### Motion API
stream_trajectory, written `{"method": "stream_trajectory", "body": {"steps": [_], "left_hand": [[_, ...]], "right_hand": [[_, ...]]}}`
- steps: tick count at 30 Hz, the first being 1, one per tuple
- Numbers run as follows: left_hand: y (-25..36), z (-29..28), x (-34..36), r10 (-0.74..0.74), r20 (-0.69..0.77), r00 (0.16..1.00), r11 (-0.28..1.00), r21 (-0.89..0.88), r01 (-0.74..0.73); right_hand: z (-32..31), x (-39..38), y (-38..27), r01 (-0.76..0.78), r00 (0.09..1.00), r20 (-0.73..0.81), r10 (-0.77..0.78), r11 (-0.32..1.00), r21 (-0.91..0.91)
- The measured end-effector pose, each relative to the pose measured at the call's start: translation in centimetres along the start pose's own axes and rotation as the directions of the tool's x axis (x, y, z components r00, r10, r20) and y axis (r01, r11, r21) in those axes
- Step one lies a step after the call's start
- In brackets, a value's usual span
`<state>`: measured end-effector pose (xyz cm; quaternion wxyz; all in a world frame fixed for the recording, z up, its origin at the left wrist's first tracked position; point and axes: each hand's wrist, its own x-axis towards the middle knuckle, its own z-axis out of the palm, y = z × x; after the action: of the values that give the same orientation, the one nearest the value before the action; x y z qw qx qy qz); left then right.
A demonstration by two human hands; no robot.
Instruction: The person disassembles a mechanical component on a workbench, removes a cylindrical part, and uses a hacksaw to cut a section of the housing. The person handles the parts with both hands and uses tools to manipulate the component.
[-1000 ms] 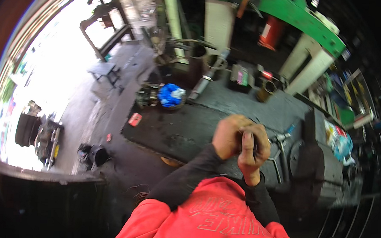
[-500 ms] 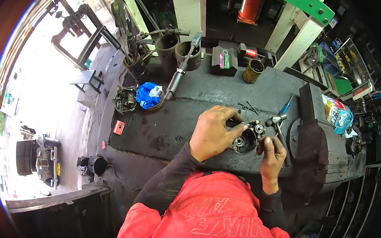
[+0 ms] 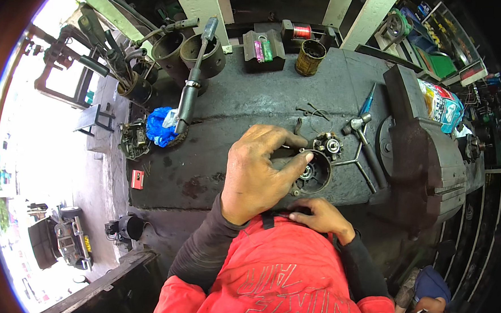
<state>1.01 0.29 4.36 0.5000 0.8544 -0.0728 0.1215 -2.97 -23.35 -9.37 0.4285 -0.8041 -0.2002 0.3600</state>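
A round metal housing [image 3: 329,172] with a bearing in its middle lies on the dark workbench. My left hand [image 3: 255,171] is closed at its left rim, thumb and forefinger against the edge. Touching the housing's far side is a smaller round metal part [image 3: 327,144] with a central shaft. My right hand [image 3: 322,218] is by the bench's near edge, against the front of my red shirt. Its thumb and fingers are apart, and I see nothing held in them. A hammer [image 3: 365,137] and a three-armed wrench [image 3: 358,160] lie to the right of the housing.
A large vise [image 3: 431,166] stands at right. A blue pointed tool [image 3: 369,100] and thin wires [image 3: 316,110] lie farther back. A rusty can [image 3: 310,60], metal cylinders [image 3: 205,56] and a blue plastic bag [image 3: 160,128] stand around the bench. Another person [image 3: 427,299] is at lower right.
My right hand has moved away from the housing, back toward my waist. My left hand stays at the housing's rim. The view has shifted, so the bench items sit farther left.
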Motion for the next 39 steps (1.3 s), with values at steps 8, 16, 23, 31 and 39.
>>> {"method": "stream_trajectory", "body": {"steps": [8, 16, 23, 31, 39], "left_hand": [[0.7, -0.4, 0.4, 0.031, 0.072, 0.997, 0.999, -0.026, -0.029], [1.0, -0.1, 0.2, 0.013, 0.021, 1.0, 1.0, 0.003, -0.013], [2.3, 0.3, 0.1, -0.015, -0.019, 1.0, 0.996, 0.083, 0.016], [2.5, -1.3, 0.9, 0.003, 0.224, 0.975, 0.991, 0.132, -0.034], [3.9, -0.6, 0.5, -0.167, -0.009, 0.986, 0.982, 0.09, 0.167]], "right_hand": [[1.6, 5.8, -3.6, 0.035, 0.921, 0.362, 0.144, 0.895, -0.444], [0.4, 4.5, 1.3, 0.06, 0.917, 0.396, 0.047, 0.966, -0.253], [-7.7, -10.5, 0.1, -0.231, 0.925, 0.381, 0.009, 0.809, 0.54], [-2.8, -14.2, 2.9, -0.101, 0.964, 0.023, 0.263, 0.288, 0.952], [-3.4, -11.5, 2.8, -0.014, 0.924, -0.224, 0.31, 0.613, 0.79]]}}
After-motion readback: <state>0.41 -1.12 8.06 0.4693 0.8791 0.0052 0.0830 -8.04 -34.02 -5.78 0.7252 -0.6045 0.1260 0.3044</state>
